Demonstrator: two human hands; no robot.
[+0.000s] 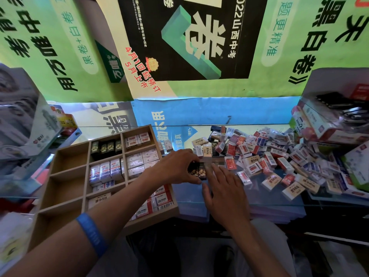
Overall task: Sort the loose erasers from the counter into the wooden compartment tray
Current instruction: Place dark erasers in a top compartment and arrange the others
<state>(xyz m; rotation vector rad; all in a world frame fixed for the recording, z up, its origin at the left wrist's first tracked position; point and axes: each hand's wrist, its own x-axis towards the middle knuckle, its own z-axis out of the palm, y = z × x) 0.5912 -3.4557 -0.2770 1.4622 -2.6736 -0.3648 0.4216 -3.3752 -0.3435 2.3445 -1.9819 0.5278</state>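
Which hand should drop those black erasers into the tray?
Probably the left hand: it already grips the black erasers and lies nearest the wooden tray. The right hand rests open toward the loose pile.

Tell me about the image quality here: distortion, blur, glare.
Head view: wide-angle bending curves the posters and the counter edge; glare runs along that edge; edges of the frame are soft, the bags at left blurred; the tray, the left hand and the right hand sit sharper, the eraser pile slightly smeared.
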